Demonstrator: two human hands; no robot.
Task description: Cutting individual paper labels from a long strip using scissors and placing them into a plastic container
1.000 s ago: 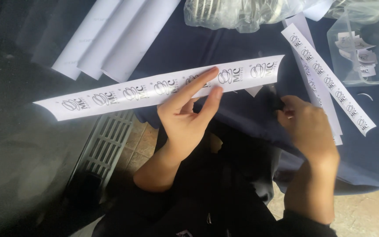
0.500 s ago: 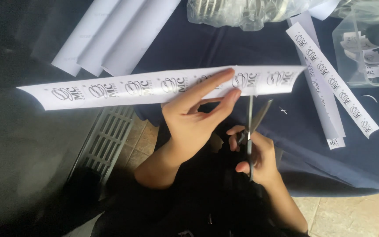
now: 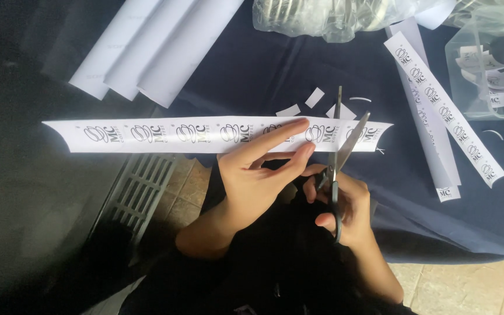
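My left hand [image 3: 258,169] pinches a long white paper strip [image 3: 164,135] printed with a row of black logos and holds it level above the edge of the dark blue cloth [image 3: 298,64]. My right hand [image 3: 345,204] grips black-handled scissors [image 3: 338,157]. Their blades are apart around the strip near its right end, one blade over the paper and one under it.
Small white paper offcuts [image 3: 315,97] lie on the cloth behind the strip. Two more printed strips [image 3: 444,125] lie at the right, beside a clear plastic box [image 3: 491,67] of cut pieces. White paper rolls [image 3: 153,46] and a clear plastic bag [image 3: 333,17] sit farther back.
My right hand took up the scissors and brought them up to the strip, blades now spread across its right end. The left hand slid the strip to the right.
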